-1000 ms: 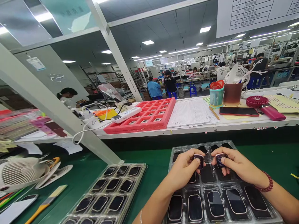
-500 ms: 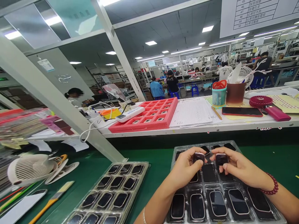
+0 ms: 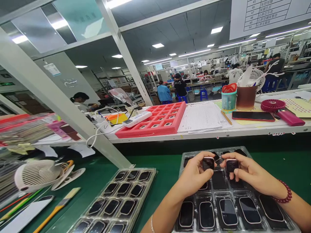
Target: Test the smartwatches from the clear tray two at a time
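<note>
My left hand (image 3: 194, 177) pinches a strapless smartwatch (image 3: 208, 163) between thumb and fingers, its dark screen facing me. A second smartwatch (image 3: 232, 165), also dark-faced, is gripped by the fingers of my right hand (image 3: 254, 173). The two watches are held side by side, a small gap apart, above a clear plastic tray (image 3: 216, 191). In that tray's front row lie several larger rectangular watches (image 3: 227, 211) with dark screens and pale rims. My hands hide part of its middle and back pockets.
Left of my arms lies another clear tray (image 3: 152, 181) of watches. Beyond it are a brush (image 3: 58, 207) and a white fan (image 3: 36, 174). The shelf ahead holds a red foam tray (image 3: 181, 119), papers (image 3: 201, 118), a phone (image 3: 252, 116) and a magenta fan (image 3: 290, 117).
My left thumb has slid off the watch's screen to its lower edge. Both hands still hold their watches in nearly the same place. The whole view has shifted slightly.
</note>
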`<state>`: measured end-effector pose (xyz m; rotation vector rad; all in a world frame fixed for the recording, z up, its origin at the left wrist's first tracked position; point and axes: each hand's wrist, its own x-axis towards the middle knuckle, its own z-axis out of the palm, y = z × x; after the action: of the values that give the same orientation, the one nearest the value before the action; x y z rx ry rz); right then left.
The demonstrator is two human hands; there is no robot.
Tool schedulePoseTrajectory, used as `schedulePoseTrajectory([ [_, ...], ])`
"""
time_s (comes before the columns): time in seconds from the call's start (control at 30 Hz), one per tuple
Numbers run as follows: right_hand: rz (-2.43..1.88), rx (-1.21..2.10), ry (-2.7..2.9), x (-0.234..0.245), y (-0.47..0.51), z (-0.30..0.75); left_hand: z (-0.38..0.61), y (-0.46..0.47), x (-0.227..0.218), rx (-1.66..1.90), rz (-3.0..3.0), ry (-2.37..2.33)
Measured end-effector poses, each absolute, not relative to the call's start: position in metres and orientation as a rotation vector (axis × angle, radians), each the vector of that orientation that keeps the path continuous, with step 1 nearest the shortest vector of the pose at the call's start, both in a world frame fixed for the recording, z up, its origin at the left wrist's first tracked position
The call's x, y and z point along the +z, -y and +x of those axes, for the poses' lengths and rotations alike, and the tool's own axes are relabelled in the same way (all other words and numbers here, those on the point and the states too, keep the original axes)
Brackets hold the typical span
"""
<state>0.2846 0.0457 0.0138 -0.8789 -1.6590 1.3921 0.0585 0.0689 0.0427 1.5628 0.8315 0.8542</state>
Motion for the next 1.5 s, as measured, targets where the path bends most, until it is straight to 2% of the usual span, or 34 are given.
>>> schedulePoseTrajectory([
  [1.03, -0.920, 1.374, 1.640, 0.0169, -0.0446, 0.2819, 0.0594, -0.0671, 0.0454, 0.813, 1.586, -0.870],
  [1.27, -0.892, 1.279, 1.744, 0.0184, -0.0431, 0.2822, 0.0579, -0.0699, 0.0409, 0.853, 1.557, -0.796],
  [1.5, -0.890, 1.352, 1.634, 0.0134, -0.0459, 0.2835, 0.0567, -0.0715, 0.0363, 0.856, 1.592, -0.831],
])
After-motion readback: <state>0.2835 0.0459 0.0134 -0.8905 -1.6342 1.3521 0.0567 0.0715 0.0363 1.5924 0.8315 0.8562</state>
